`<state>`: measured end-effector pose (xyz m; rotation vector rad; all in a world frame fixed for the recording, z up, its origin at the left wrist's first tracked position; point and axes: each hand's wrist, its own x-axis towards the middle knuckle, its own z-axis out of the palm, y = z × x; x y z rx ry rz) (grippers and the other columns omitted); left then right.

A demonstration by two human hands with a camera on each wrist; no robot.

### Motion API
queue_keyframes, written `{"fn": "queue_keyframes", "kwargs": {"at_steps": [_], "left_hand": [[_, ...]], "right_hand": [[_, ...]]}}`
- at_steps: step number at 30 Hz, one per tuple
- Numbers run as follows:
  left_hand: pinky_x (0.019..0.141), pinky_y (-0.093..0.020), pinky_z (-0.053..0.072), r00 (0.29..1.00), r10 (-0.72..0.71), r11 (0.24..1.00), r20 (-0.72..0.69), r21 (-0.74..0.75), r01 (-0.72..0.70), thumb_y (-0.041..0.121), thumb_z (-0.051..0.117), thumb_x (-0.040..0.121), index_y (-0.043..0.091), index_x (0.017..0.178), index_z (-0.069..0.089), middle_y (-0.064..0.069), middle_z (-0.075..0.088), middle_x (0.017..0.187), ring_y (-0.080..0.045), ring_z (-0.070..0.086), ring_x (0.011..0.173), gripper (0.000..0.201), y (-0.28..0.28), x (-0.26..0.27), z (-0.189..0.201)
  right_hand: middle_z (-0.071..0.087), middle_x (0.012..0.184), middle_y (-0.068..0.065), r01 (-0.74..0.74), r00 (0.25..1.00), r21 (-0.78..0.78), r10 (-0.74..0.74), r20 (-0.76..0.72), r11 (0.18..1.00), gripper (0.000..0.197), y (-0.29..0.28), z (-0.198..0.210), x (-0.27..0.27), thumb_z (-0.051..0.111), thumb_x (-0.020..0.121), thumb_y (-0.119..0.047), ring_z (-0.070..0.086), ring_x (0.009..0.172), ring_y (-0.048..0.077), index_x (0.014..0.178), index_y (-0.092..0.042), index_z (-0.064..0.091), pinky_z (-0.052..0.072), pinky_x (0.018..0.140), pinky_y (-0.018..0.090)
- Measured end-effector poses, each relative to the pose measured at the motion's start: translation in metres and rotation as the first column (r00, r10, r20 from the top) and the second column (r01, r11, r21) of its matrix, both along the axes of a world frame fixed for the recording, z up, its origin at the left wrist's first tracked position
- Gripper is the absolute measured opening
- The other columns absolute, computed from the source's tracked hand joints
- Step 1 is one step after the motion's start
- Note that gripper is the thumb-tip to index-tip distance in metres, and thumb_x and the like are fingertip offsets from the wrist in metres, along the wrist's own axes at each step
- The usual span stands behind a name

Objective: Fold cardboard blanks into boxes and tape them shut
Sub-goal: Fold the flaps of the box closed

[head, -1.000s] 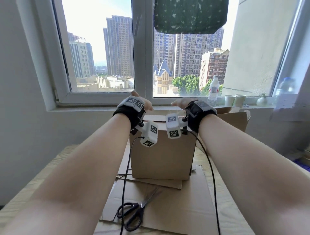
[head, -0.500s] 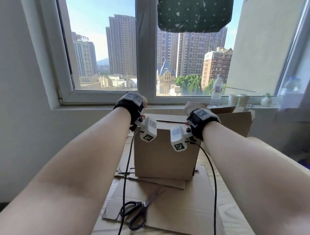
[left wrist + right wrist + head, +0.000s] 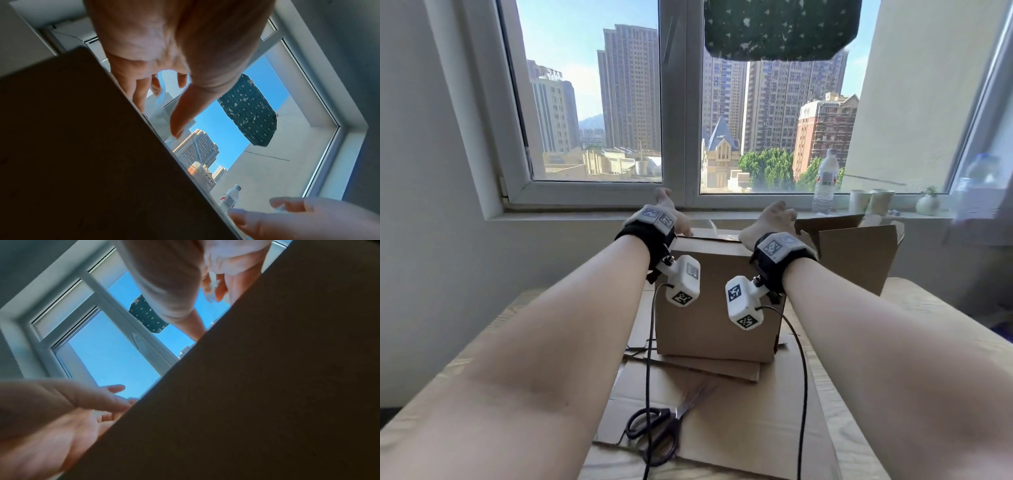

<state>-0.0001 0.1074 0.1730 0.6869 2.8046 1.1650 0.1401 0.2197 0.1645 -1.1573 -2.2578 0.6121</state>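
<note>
A brown cardboard box point(image 3: 715, 308) stands upright on flat cardboard in the middle of the table. Both hands are on its top. My left hand point(image 3: 671, 216) lies at the top left corner, fingers and thumb stretched out over the edge point(image 3: 164, 65). My right hand point(image 3: 774, 219) sits at the top right corner with its fingers curled. In the right wrist view it pinches a small clear strip of tape point(image 3: 212, 282). The box wall fills the dark half of both wrist views point(image 3: 82, 146) point(image 3: 267, 386). The box's top face is mostly hidden.
Black-handled scissors point(image 3: 657, 428) lie on a flat cardboard sheet point(image 3: 739, 445) near me, crossed by the wrist cables. A second, open box point(image 3: 859, 260) stands at the back right. On the window sill are a water bottle point(image 3: 825, 185) and paper cups point(image 3: 859, 200).
The hands were close together over the middle of the box top; they have spread apart to its left and right corners. The box has stayed in place.
</note>
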Motion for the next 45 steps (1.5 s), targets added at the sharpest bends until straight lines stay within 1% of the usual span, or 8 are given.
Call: {"fn": "queue_keyframes", "kwargs": {"at_steps": [5,9,15,24,30,33,38,45], "left_hand": [[0.113,-0.040,0.032,0.998,0.066,0.993,-0.004,-0.099,-0.066,0.028,0.069,0.089,0.021,0.152,-0.004,-0.019,0.019,0.147,-0.032,0.031,0.136,0.097,-0.004,0.013,0.001],[0.109,-0.034,0.033,0.994,0.107,0.982,-0.024,0.156,-0.102,0.006,0.058,0.091,0.023,0.152,0.008,-0.017,0.014,0.149,-0.031,0.031,0.134,0.080,0.004,0.030,-0.010],[0.059,-0.015,0.042,0.974,0.226,0.765,-0.005,0.620,-0.175,-0.008,0.049,0.079,0.015,0.131,0.026,-0.013,0.022,0.132,-0.025,0.051,0.092,0.062,0.001,0.032,-0.025],[0.067,-0.026,0.044,0.935,0.340,0.772,-0.103,0.599,-0.215,-0.011,0.049,0.081,0.012,0.131,0.033,-0.014,0.029,0.131,-0.030,0.057,0.082,0.057,0.004,0.041,-0.031],[0.067,-0.026,0.045,0.944,0.233,0.897,-0.235,0.427,-0.115,0.015,0.082,0.075,0.013,0.130,0.030,-0.012,0.026,0.129,-0.028,0.058,0.078,0.076,0.003,0.045,-0.050],[0.078,-0.028,0.046,0.951,0.179,0.917,-0.253,0.392,-0.068,0.037,0.091,0.064,0.013,0.133,0.027,-0.012,0.024,0.132,-0.025,0.052,0.087,0.097,0.002,0.045,-0.049],[0.086,-0.034,0.051,0.942,0.174,0.927,-0.288,0.371,-0.058,0.038,0.092,0.060,0.017,0.136,0.025,-0.010,0.023,0.134,-0.030,0.060,0.098,0.103,-0.005,0.045,-0.049],[0.090,-0.036,0.051,0.941,0.126,0.953,-0.314,0.303,-0.026,0.043,0.093,0.056,0.018,0.137,0.022,-0.009,0.021,0.136,-0.029,0.059,0.102,0.110,-0.007,0.042,-0.047]], "right_hand": [[0.033,0.135,0.016,0.044,0.995,0.010,-0.043,-0.086,0.999,0.079,-0.006,-0.005,-0.003,0.076,0.081,-0.015,0.056,0.095,0.027,0.139,-0.008,0.023,0.041,0.074,0.032],[0.026,0.139,0.019,0.003,0.995,-0.056,-0.008,-0.099,0.998,0.086,-0.001,-0.005,0.010,0.070,0.086,-0.018,0.052,0.107,0.035,0.148,-0.009,0.011,0.044,0.090,0.038],[0.010,0.156,0.020,0.064,0.992,-0.143,-0.078,-0.100,0.988,0.089,0.001,-0.002,0.021,0.058,0.095,-0.024,0.042,0.131,0.040,0.154,-0.009,-0.006,0.039,0.105,0.041],[0.019,0.150,0.019,0.066,0.996,0.044,-0.063,-0.071,0.997,0.084,-0.001,-0.010,0.016,0.057,0.096,-0.018,0.057,0.115,0.032,0.154,-0.008,-0.003,0.036,0.075,0.031],[0.027,0.149,0.020,0.043,0.981,0.131,-0.017,-0.191,0.990,0.087,-0.007,-0.021,0.008,0.054,0.097,-0.004,0.057,0.112,0.035,0.156,-0.013,-0.009,0.042,0.091,0.034],[0.033,0.140,0.018,0.037,0.969,0.184,0.010,-0.246,0.982,0.093,-0.008,-0.023,0.001,0.065,0.088,-0.001,0.060,0.104,0.035,0.156,-0.017,0.002,0.044,0.078,0.033],[0.036,0.130,0.016,0.063,0.987,0.224,-0.027,-0.159,0.972,0.110,-0.007,-0.026,-0.006,0.070,0.083,-0.002,0.046,0.072,0.024,0.156,-0.022,-0.011,0.038,0.067,0.030],[0.040,0.128,0.019,0.119,0.985,0.277,-0.080,-0.150,0.953,0.104,-0.011,-0.033,-0.016,0.060,0.092,-0.003,0.042,0.070,0.021,0.153,-0.020,-0.022,0.039,0.068,0.030]]}}
